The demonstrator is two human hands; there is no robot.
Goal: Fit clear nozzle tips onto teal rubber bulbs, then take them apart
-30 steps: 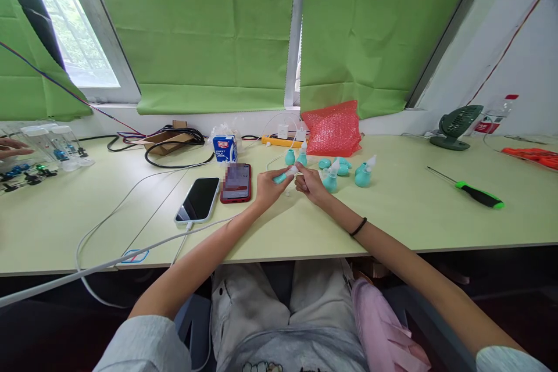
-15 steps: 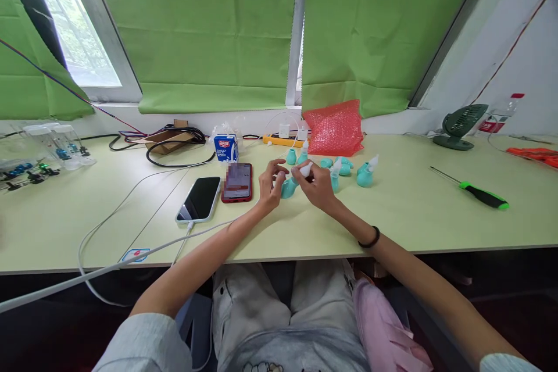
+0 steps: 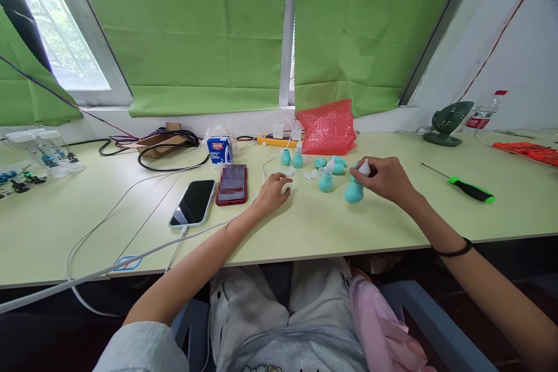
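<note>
My right hand (image 3: 387,179) is closed on a teal bulb nasal aspirator (image 3: 353,192), pinching it at its whitish nozzle, with the round bulb hanging at or just above the table. Another teal bulb shows partly behind it. To the left, my left hand (image 3: 272,192) rests low over the table, holding nothing, fingers loosely apart. Small translucent pieces (image 3: 290,171) lie just beyond its fingertips. Between the hands stands a teal aspirator (image 3: 325,182) with a clear nozzle. Farther back are an upright bulb (image 3: 285,157), one with a nozzle (image 3: 297,159), and several lying teal bulbs (image 3: 337,168).
Left of my left hand lie a red-cased phone (image 3: 231,185) and a white-cased phone (image 3: 192,203) on a cable. A milk carton (image 3: 220,150), red bubble-wrap pouch (image 3: 329,128) and yellow power strip (image 3: 275,141) stand behind. At right are a screwdriver (image 3: 471,189) and green fan (image 3: 448,124).
My right hand has carried the aspirator rightward, away from my left hand. My left hand has let go and opened, staying near its place. The view has shifted slightly.
</note>
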